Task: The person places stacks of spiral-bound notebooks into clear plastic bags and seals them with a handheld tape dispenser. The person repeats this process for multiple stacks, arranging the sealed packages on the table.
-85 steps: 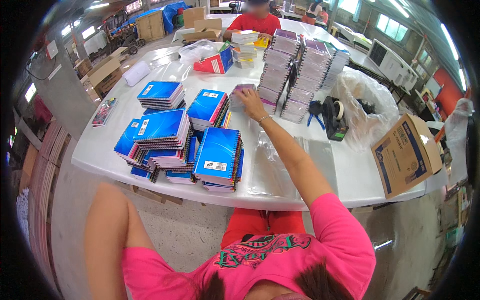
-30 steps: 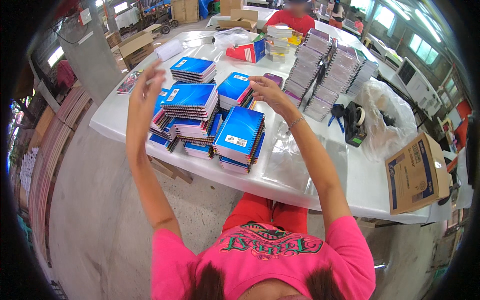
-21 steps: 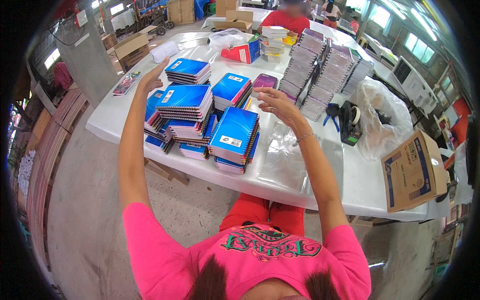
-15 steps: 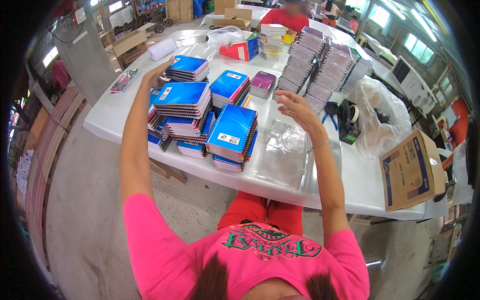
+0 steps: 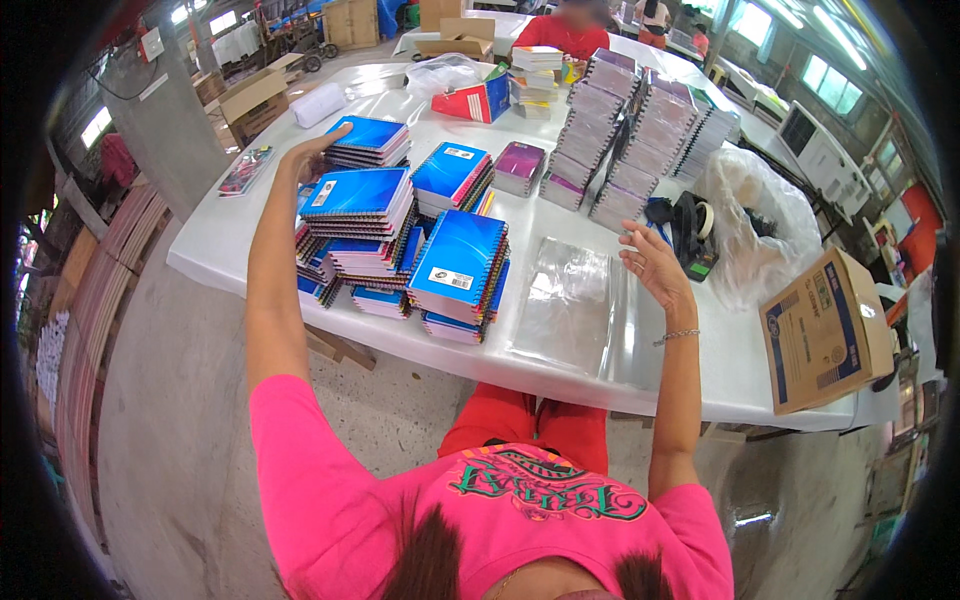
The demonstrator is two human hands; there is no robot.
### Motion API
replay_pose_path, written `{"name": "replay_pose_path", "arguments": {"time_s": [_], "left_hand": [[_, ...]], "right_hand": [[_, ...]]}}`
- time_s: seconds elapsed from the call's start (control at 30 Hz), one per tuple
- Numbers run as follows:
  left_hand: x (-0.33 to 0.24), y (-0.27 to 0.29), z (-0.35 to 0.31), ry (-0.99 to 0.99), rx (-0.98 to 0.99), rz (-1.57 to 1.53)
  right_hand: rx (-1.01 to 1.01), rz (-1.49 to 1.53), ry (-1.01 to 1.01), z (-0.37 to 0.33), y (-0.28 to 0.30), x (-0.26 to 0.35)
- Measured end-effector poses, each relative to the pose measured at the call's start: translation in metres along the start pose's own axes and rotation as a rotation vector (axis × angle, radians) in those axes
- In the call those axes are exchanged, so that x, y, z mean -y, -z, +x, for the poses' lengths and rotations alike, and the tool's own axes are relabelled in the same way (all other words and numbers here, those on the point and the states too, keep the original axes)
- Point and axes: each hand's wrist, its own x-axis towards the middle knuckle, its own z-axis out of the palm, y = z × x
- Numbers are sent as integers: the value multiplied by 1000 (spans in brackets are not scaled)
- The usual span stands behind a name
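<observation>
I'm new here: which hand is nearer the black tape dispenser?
Right: the right hand is just left of the tape dispenser; the left hand is far off, at the farthest blue notebook stack.

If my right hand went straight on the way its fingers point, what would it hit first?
Your right hand would probably meet the near end of the clear-wrapped spiral notebooks first, though the hand's height is hard to judge.

Notebooks (image 5: 452, 262) left, carton (image 5: 815, 335) right; table (image 5: 225, 242) beneath
</observation>
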Motion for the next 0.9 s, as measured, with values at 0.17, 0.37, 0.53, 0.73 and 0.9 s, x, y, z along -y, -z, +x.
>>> {"name": "replay_pose_path", "arguments": {"time_s": [0.17, 0.37, 0.53, 0.73, 0.9], "left_hand": [[6, 6, 7, -98, -128, -173], [-1, 12, 16, -55, -154, -100], [-8, 6, 10, -142, -62, -156], [-42, 16, -28, -293, -109, -284], [-91, -55, -120, -659, 11, -360]], "right_hand": [[-38, 127, -7, -13, 31, -12], [-135, 242, -20, -27, 59, -28], [-187, 292, -20, -33, 69, -39], [-177, 338, -31, -35, 74, -49], [-107, 200, 65, -40, 49, -31]]}}
